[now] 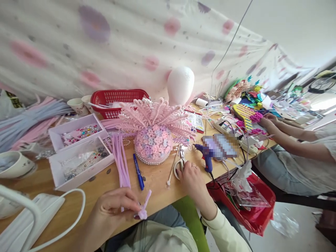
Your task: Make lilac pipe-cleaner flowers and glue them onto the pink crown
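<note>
Flower, small and lilac, is pinched between thumb and fingers at the desk's near edge, above the worker's lap. Largest in view, the wooden desk stretches toward a curtain and off to the right, where a co-worker's hands handle a yellow and pink piece. Well back from the near edge stands a headdress, its dome covered in flowers and ringed with beads, pink plumes fanning above. A red basket sits behind it; toward the desk's left edge lie white trays of beads.

The worker's left hand has its fingertips closed on the flower. The right hand reaches over the near edge, fingers curled at the handles of the scissors; whether they are closed around them cannot be told. Lilac stems lie left of the dome, a blue glue gun to its right, a blue pen just before it.

Smallest of all, the flower looks light, fuzzy and soft, probably bendable and hardly slippery. Its petals could crush, so the upright stem or the petals' base appears the best hold.
</note>
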`<action>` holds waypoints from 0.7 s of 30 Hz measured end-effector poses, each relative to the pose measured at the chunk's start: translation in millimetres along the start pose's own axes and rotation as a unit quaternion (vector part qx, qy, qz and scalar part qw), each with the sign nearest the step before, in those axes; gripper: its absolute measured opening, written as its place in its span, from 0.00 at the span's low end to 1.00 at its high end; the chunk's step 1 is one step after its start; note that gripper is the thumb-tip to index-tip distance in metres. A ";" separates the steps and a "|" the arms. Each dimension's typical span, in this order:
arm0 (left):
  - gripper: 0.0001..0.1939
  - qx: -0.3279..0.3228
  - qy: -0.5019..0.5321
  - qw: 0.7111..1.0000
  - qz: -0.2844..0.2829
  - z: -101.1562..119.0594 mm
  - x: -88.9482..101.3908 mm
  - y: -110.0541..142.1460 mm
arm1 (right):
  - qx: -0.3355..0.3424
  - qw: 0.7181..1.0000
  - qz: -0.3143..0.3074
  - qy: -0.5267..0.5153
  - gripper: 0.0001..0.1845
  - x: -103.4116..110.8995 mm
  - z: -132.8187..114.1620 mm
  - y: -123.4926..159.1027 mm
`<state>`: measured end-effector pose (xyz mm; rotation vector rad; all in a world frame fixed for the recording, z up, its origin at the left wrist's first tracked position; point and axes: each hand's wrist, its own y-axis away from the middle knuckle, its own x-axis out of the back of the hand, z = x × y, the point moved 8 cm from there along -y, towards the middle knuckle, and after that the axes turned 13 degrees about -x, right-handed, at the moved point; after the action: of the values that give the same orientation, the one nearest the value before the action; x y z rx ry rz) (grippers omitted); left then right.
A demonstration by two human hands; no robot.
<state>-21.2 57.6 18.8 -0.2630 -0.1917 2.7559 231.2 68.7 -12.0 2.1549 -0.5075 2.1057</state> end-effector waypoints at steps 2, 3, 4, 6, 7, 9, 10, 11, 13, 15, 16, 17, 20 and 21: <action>0.06 0.002 0.015 0.999 0.043 -1.4 5.5 2.1 | -0.021 1.000 -0.015 0.009 0.07 2.4 6.6 -2.3; 0.07 -0.001 0.022 0.998 0.059 -2.2 7.6 2.4 | -0.031 0.999 -0.025 0.010 0.07 3.6 10.3 -3.5; 0.07 -0.009 0.029 0.997 0.069 -2.6 8.9 2.0 | -0.041 0.998 -0.036 0.009 0.06 4.4 14.0 -4.8; 0.06 -0.041 0.030 0.997 0.065 -0.7 9.2 -0.9 | -0.061 0.996 -0.060 0.002 0.06 4.6 20.6 -8.2; 0.05 -0.068 0.018 0.996 0.052 2.3 8.4 -3.0 | -0.072 0.995 -0.072 -0.003 0.05 4.6 24.0 -10.2; 0.07 -0.139 -0.034 0.990 0.014 12.2 5.7 -6.9 | -0.095 0.990 -0.098 -0.020 0.06 6.5 32.2 -13.4; 0.08 -0.178 -0.068 0.982 -0.003 18.2 4.6 -8.0 | -0.105 0.987 -0.114 -0.032 0.08 8.9 37.2 -13.7; 0.10 -0.215 -0.104 0.971 -0.015 24.4 4.0 -8.4 | -0.113 0.984 -0.132 -0.047 0.09 12.6 43.0 -12.5; 0.11 -0.280 -0.172 0.944 -0.021 35.6 5.0 -7.1 | -0.119 0.973 -0.178 -0.083 0.14 22.8 56.1 -3.8; 0.12 -0.328 -0.234 0.915 -0.017 44.5 6.7 -3.8 | -0.122 0.960 -0.219 -0.125 0.17 36.7 70.6 12.5; 0.13 -0.350 -0.261 0.900 -0.016 48.3 7.1 -1.6 | -0.124 0.945 -0.251 -0.167 0.20 42.1 76.1 23.4; 0.13 -0.369 -0.284 0.885 -0.014 51.9 7.4 0.7 | -0.150 0.890 -0.316 -0.292 0.22 42.6 79.1 37.4; 0.13 -0.417 -0.325 0.849 -0.005 61.8 6.3 6.8 | -0.173 0.743 -0.379 -0.523 0.24 50.8 71.6 67.1; 0.13 -0.429 -0.326 0.842 -0.001 65.2 5.5 8.3 | -0.158 0.723 -0.377 -0.556 0.23 52.8 63.6 71.7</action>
<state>-42.6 45.5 79.9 0.4800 -1.5903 2.4462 270.8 -26.4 24.9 2.5058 0.0352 0.1681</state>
